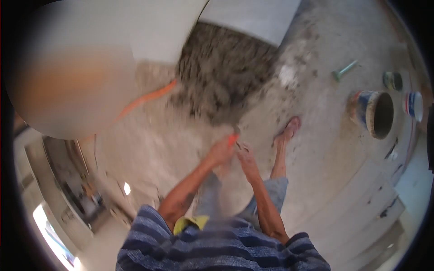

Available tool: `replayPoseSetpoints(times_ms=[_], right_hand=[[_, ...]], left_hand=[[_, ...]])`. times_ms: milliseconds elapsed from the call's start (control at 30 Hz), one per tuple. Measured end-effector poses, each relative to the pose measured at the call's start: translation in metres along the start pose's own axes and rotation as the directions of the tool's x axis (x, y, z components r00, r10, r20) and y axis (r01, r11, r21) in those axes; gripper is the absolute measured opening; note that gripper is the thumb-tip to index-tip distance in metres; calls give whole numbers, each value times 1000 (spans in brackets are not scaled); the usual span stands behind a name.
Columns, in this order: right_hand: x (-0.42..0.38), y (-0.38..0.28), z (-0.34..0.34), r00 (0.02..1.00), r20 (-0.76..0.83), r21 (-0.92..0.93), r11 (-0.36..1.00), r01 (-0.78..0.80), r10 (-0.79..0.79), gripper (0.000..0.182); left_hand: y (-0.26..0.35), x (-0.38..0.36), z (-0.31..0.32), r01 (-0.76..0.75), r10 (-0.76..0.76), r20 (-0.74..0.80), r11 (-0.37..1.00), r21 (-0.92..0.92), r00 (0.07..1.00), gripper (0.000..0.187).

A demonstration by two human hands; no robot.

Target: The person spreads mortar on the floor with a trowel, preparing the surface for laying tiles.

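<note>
1. Left hand [220, 152] curls round the orange handle [233, 137] of a small tool; fingers look closed on it, though blur hides the exact grip. Tool sits in front of the knees, just below the near edge of the dark mortar [221, 67].
2. Right hand [247, 161] is just beside the tool's far end. Cannot tell whether its fingers pinch, touch or only sit near. Risk: if the tool has an edge, a slip could nick the bare fingers.
3. Wet mix on the skin or handle, if any, could loosen the hold and drop the tool.
4. Mortar surface looks lumpy. Pale slabs [255, 18] border its far side; careless contact could smear or nudge them.
5. Foot [294, 124] is on gritty floor [316, 149], near scattered crumbs. Loose grit could slide underfoot.
6. Orange strip [149, 97] runs up to the mortar's left side; a leftward step could snag it.
7. Green hammer [346, 71] and large bucket [379, 115] are well apart on the right; tripping there seems less likely.
</note>
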State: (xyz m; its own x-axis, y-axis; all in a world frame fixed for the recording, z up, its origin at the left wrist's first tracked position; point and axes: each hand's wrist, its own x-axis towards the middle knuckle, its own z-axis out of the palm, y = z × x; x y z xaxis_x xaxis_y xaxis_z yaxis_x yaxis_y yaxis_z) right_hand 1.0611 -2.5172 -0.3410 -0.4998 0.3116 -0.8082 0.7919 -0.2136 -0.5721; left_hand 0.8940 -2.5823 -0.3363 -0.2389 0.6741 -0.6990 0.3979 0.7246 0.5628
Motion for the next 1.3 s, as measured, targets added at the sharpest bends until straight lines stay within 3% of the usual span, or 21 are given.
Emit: replayPoseSetpoints(times_ms=[67,133,167,233,333,467,600,667,700,800,867,967,1000,1033,1200,1300], right_hand=[[-44,91,69,990,140,-333,943,27,21,59],[-118,151,110,965,229,-500,866,6,125,71],[-159,164,120,951,251,-553,833,-15,183,66],[-217,142,122,964,240,-467,884,11,115,57],[-241,79,101,980,196,-510,852,119,-19,47],[-246,62,63,1000,-15,-347,937,-25,21,37],[-210,45,16,976,-45,-194,957,-217,212,34],[-177,42,-16,987,14,-231,961,-152,159,32],[-157,41,-31,993,54,-266,960,-89,107,32],[-46,33,-88,952,205,-464,834,298,-226,27],[30,-19,-109,939,132,-419,840,344,-319,27],[99,-73,-146,898,70,-407,810,423,-434,29],[116,-78,-157,865,-25,-327,822,467,-501,30],[125,-81,-170,826,-128,-259,823,506,-548,30],[119,-94,-208,697,-559,-108,873,476,-450,35],[96,-101,-187,629,-552,-84,787,611,-548,36]], left_hand=[[-8,-38,-20,196,-259,-170,928,-318,951,35],[-78,-64,-13,324,-376,-119,892,-317,919,35],[-109,-78,-8,396,-440,-87,865,-308,894,35],[-122,-100,-23,452,-523,-84,797,-401,848,37],[-140,-98,-11,445,-556,-146,773,-453,818,38],[-175,-64,44,362,-544,-245,771,-524,803,35],[-162,-15,30,402,-593,-325,771,-495,737,33],[-164,19,16,453,-641,-345,747,-487,686,33],[-163,34,11,466,-650,-372,747,-475,663,34],[-162,105,16,461,-634,-430,768,-444,643,34],[-158,162,46,431,-597,-430,796,-425,677,35],[-142,221,80,561,-647,-383,763,-321,660,38],[-141,230,91,509,-605,-394,796,-328,692,37],[-132,238,101,514,-616,-386,787,-340,687,35],[-108,263,156,476,-673,-372,726,-497,639,29],[-114,263,160,406,-622,-416,766,-498,663,30]])
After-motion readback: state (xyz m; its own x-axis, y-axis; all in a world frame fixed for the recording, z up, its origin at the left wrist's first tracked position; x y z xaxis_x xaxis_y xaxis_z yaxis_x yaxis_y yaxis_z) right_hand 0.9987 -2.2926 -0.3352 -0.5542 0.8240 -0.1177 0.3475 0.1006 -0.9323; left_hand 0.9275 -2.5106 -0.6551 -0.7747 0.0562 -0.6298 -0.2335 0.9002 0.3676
